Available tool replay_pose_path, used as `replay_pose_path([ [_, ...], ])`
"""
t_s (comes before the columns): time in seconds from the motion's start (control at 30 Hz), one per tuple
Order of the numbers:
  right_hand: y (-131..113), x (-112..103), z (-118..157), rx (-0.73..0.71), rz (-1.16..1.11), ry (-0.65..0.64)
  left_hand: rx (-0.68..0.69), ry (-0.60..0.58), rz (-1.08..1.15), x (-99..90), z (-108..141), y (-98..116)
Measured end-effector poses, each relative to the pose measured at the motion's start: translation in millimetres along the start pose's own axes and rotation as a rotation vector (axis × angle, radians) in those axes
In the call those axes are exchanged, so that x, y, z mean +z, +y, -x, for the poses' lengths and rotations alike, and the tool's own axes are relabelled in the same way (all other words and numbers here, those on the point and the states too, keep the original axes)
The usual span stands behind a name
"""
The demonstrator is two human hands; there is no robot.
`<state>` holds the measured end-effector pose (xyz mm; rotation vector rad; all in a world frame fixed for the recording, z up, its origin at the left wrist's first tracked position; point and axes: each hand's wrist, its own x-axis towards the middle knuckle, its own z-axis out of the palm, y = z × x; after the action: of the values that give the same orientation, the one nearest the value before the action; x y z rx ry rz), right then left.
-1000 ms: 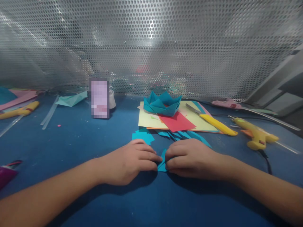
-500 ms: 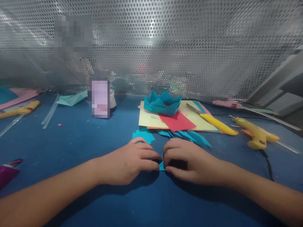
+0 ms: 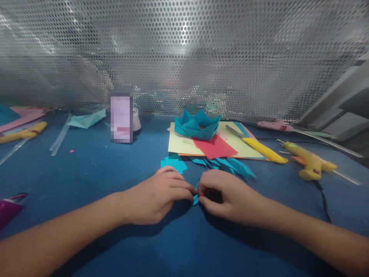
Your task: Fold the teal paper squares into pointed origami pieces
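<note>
Between my fingertips, low over the blue table, is a small piece of blue paper (image 3: pixel 195 199), mostly covered by the hands. My left hand (image 3: pixel 161 196) is closed on its left side, fingers bent towards the paper. From the right, my right hand (image 3: pixel 223 194) pinches it with thumb and fingers. Just beyond the left hand lie blue paper squares (image 3: pixel 173 164). Several folded blue paper pieces (image 3: pixel 235 167) are spread behind the right hand. Farther back, a folded blue paper ring with pointed tips (image 3: pixel 197 127) rests on the coloured sheets.
Coloured sheets (image 3: pixel 178 144) with a red paper (image 3: pixel 216 146) and a yellow utility knife (image 3: pixel 263 150) lie ahead. A yellow glue gun (image 3: pixel 311 159) is at right, its cord trailing forward. A phone (image 3: pixel 121 120) stands at back left. Perforated metal (image 3: pixel 184 50) closes off the rear.
My fingers have shifted slightly on the small blue paper, which now shows as a narrower, tilted sliver. The right hand's thumb and fingers have drawn closer together.
</note>
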<state>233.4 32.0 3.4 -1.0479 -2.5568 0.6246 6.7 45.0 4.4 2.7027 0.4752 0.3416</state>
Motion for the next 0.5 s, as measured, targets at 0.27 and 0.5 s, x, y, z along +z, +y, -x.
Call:
replay_pose_path([
  [0.27,0.3,4.0,-1.3,0.04,0.026,0.027,0.018,-0.026,-0.042,-0.6,0.6,0.8],
  [0.5,-0.5,4.8,-3.6,0.051,0.038,0.042,0.03,-0.049,-0.116,0.9,0.1,1.8],
])
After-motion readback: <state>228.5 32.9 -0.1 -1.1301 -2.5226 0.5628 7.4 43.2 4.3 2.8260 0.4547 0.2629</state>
